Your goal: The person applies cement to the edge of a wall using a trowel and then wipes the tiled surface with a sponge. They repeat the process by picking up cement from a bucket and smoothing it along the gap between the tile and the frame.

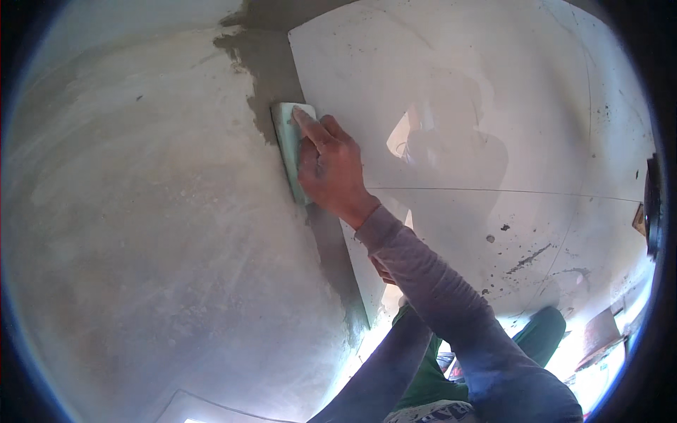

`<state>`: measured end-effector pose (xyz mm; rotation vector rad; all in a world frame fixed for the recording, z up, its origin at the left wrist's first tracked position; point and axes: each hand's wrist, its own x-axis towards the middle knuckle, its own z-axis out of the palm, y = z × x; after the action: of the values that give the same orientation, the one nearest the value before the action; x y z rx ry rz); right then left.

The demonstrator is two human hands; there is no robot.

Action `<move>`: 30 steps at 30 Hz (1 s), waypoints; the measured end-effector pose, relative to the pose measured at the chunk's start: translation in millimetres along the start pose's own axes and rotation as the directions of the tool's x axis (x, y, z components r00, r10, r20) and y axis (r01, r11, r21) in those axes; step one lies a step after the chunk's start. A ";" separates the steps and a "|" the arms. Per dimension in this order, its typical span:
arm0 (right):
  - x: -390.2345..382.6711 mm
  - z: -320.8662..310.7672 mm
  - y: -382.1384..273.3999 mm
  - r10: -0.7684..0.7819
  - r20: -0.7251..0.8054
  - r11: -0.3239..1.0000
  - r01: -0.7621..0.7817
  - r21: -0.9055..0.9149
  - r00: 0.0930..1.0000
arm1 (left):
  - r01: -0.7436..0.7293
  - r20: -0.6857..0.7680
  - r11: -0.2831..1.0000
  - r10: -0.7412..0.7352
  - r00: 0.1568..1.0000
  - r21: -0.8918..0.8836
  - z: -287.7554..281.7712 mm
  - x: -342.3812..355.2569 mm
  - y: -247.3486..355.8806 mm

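Observation:
A pale green rectangular float (287,137) lies against a dark grey band of mortar (328,261) beside large glossy white tiles (493,141). My right hand (331,166) is closed on the float, forefinger stretched along its top face, its sleeved forearm reaching up from the lower right. My left hand (382,270) is mostly hidden behind the right forearm; some bent fingers show near the tiles' edge, and what they hold, if anything, cannot be seen. Left of the mortar is a mottled, pale plastered surface (155,197).
My green-clad legs (539,331) are bent at the bottom. A dark object (653,204) sits at the far right rim, with brownish items (599,338) below it in bright light. A thin dark line (197,398), perhaps a cable, runs along the lower left.

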<state>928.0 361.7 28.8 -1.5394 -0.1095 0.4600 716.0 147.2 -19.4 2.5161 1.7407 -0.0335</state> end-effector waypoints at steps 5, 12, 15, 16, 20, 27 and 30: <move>91.7 18.0 6.1 -0.376 -0.115 0.899 0.332 -0.285 0.919 | 0.006 0.005 1.000 -0.006 1.000 0.011 0.0 -2.3 -6.0; -7.3 10.8 48.3 -0.246 -0.014 0.955 0.240 -0.176 0.969 | -0.017 0.046 1.000 0.016 0.999 0.012 -4.6 -6.6 -9.0; -106.7 -17.7 39.2 0.005 0.211 0.995 0.017 -0.101 0.977 | -0.031 0.057 0.999 0.030 0.998 0.015 -11.8 -10.1 -8.9; -120.3 -21.1 33.8 -0.002 0.230 0.995 0.025 -0.095 0.973 | -0.037 0.054 0.999 0.036 0.998 0.018 -12.7 -9.9 -9.2; -62.2 -16.6 15.9 -0.219 0.076 0.942 0.231 -0.243 0.973 | -0.039 0.037 0.999 0.038 0.999 0.029 -6.1 -6.0 -8.3; 25.9 10.6 53.8 -0.279 0.103 0.934 0.295 -0.203 0.955 | -0.034 0.031 0.999 0.033 0.999 0.037 -1.8 -3.8 -9.1; -91.5 -12.0 41.5 -0.163 0.120 0.971 0.180 -0.155 0.979 | -0.062 0.053 0.998 0.060 0.997 0.027 -14.3 -9.7 -9.8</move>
<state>839.9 316.7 7.5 -1.6510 -0.3691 0.4025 703.0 142.7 -5.1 2.5626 1.6555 -0.1200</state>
